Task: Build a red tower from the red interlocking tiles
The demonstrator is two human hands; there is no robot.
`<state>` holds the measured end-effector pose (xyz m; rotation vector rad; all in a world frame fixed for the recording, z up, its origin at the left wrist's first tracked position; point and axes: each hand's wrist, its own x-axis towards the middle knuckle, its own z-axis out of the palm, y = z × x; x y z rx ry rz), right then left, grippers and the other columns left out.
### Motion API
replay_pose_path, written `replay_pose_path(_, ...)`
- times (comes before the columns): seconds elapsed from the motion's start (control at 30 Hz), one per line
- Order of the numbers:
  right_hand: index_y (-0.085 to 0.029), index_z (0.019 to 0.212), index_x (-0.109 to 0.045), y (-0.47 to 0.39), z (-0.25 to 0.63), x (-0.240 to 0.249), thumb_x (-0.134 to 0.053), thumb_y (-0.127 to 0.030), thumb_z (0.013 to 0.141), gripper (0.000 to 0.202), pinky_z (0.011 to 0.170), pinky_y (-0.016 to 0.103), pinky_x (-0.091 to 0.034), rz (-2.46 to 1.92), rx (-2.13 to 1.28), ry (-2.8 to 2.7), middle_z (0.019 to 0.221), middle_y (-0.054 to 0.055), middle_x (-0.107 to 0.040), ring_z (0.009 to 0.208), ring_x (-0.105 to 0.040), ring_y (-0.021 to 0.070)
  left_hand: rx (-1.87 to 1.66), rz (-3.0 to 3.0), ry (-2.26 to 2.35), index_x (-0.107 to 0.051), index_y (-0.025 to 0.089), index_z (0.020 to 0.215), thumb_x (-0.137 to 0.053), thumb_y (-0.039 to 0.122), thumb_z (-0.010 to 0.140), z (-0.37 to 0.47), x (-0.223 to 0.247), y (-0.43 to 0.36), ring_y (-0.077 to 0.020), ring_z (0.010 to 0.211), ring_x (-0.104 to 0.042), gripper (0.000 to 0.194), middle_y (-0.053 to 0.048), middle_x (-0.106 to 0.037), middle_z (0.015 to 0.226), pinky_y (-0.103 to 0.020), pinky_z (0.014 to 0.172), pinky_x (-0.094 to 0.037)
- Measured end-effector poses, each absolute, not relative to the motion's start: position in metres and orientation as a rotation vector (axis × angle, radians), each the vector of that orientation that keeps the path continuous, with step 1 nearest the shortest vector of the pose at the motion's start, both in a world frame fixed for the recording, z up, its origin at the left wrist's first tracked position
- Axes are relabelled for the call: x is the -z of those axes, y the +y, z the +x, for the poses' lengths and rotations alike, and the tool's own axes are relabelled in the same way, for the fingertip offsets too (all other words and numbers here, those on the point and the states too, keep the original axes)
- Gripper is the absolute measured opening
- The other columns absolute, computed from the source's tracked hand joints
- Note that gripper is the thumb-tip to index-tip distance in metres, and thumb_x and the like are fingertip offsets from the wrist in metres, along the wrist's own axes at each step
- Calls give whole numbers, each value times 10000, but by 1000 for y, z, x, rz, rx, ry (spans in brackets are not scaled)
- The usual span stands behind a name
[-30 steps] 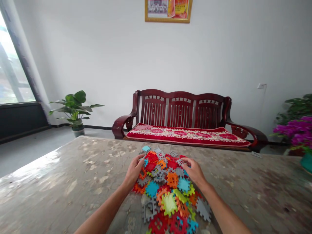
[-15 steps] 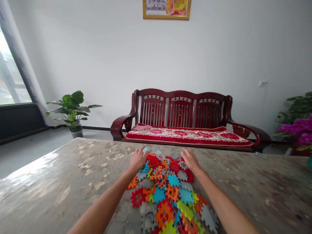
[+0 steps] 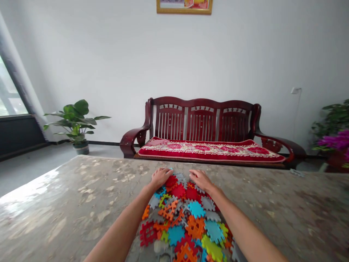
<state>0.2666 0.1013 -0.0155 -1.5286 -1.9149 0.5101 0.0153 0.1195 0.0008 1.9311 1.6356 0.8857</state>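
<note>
A pile of flat, notched plastic puzzle tiles [image 3: 196, 209] in red, orange, blue, green and grey spreads over the table between my forearms. At the pile's far left edge lies my left hand [image 3: 161, 177], fingers stretched out over a light blue tile and a red tile [image 3: 171, 181]. My right hand [image 3: 201, 179] rests on the far right edge, fingers extended above grey tiles [image 3: 181, 177]. Neither hand grips a tile. Part of the pile is hidden under my palms and forearms.
The table [image 3: 89, 203] has a patterned, glossy cover. A lone grey tile [image 3: 297, 173] lies near its far right edge. Behind stands a dark red wooden bench [image 3: 203, 120] with a floral cushion. A potted plant [image 3: 79, 122] is at left, purple flowers [image 3: 335, 141] at right.
My hands have come closer together at the far end of the pile, the right moving left most. Several tiles there have shifted inward. The camera view has moved slightly.
</note>
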Motion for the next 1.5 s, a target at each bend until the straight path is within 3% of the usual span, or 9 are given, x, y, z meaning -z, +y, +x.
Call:
replay_pose_path(0.23, -203, 997, -750, 93, 244, 8, -616, -280, 757, 285, 845, 334, -509, -1381, -527, -1828, 946, 55, -709, 857, -643, 194, -995, 1835, 1451, -727, 142, 1034, -632, 239, 700, 27, -9, 111, -179, 802, -642, 360, -48, -711, 838, -277, 772, -498)
replay_pose_path(0.37, -206, 953, -754, 85, 238, -4, -663, -216, 674, 294, 756, 302, -517, -1331, -559, -1761, 851, 26, -701, 720, -607, 158, -1020, 1755, 1376, -695, 115, 1064, -598, 193, 697, 35, -14, 102, -99, 504, -509, 388, 36, -586, 593, -217, 535, -417)
replay_pose_path(0.47, -202, 975, -747, 73, 238, -16, -663, -236, 676, 313, 730, 293, -520, -1296, -588, -1710, 862, 26, -706, 692, -594, 146, -1040, 1749, 1304, -689, 129, 1050, -604, 210, 711, 42, -24, 85, -78, 464, -449, 359, 67, -519, 545, -200, 501, -370)
replay_pose_path(0.6, -183, 1023, -727, 48, 245, -32, -613, -326, 747, 331, 736, 310, -536, -1235, -694, -1656, 949, 54, -730, 750, -636, 171, -968, 1850, 1152, -683, 158, 1076, -582, 279, 789, 50, -40, 38, -115, 565, -540, 327, 26, -599, 641, -231, 575, -450)
replay_pose_path(0.73, -198, 1119, -696, 8, 264, -40, -565, -473, 825, 423, 952, 381, -497, -1148, -849, -1672, 1128, 72, -713, 1034, -645, 231, -876, 2208, 980, -700, 225, 1093, -581, 388, 860, 43, -52, -33, -222, 1060, -622, 308, -80, -689, 1130, -354, 970, -480)
replay_pose_path(0.9, -244, 1245, -651, -47, 299, -33, -497, -545, 882, 496, 1147, 464, -314, -1331, -541, -1858, 1372, 72, -595, 1307, -489, 272, -438, 2658, 814, -396, 359, 1483, -730, 653, 670, 23, -46, -121, -410, 1424, -322, 928, -121, -335, 1587, -640, 1150, -232)
replay_pose_path(1.07, -281, 1340, -590, -76, 314, -11, -439, -544, 920, 519, 1166, 481, -285, -1549, -350, -1911, 1455, 54, -528, 1369, -432, 270, -303, 2883, 712, -276, 439, 1516, -720, 467, 752, 30, -19, -159, -402, 1457, -266, 884, -81, -242, 1632, -665, 1165, -154)
replay_pose_path(1.2, -258, 1324, -610, -79, 304, 6, -442, -519, 921, 509, 1153, 467, -315, -1648, -386, -1899, 1431, 75, -550, 1352, -457, 270, -314, 2900, 778, -331, 419, 1497, -756, 550, 674, 36, -11, -154, -426, 1453, -254, 935, -90, -241, 1632, -699, 1148, -147)
replay_pose_path(1.5, -265, 1266, -645, -65, 282, 17, -435, -470, 919, 454, 1137, 455, -338, -1572, -374, -1781, 1339, 74, -618, 1279, -519, 270, -361, 2925, 929, -406, 409, 1461, -719, 374, 714, 13, -19, -122, -376, 1438, -310, 810, -54, -386, 1567, -650, 1186, -98)
